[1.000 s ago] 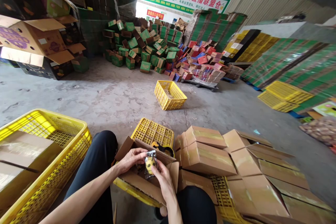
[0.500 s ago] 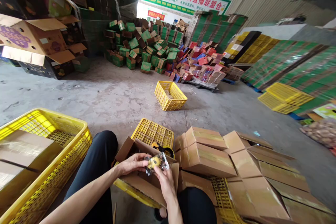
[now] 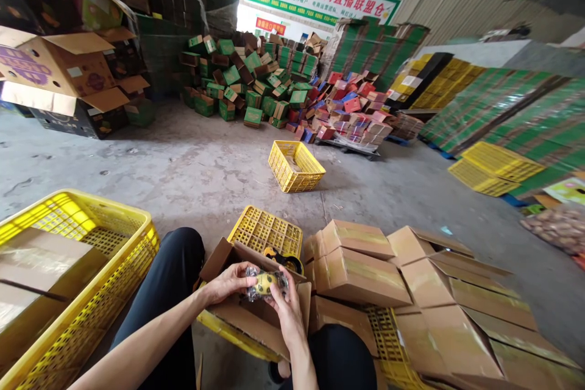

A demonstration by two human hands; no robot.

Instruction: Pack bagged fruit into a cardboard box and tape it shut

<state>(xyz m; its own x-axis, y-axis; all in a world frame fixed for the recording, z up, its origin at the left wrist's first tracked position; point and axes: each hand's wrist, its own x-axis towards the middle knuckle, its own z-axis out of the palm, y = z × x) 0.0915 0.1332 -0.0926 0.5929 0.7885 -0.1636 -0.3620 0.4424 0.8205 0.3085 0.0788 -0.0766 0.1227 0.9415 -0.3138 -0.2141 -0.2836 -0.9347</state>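
- Looks like a rounded yellow piece with dark spots, inside clear, crinkled, glossy plastic wrapping.
- Held just over an open cardboard box, between left hand and right hand.
- Pinching opposite ends of the wrapping with fingers of both hands, left wrist slanting in, right wrist steeper.
- Lies sideways now, unlike upright one second ago.

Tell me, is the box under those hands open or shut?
Open: the cardboard box has its flaps apart, and its inside shows below the left hand and right hand.
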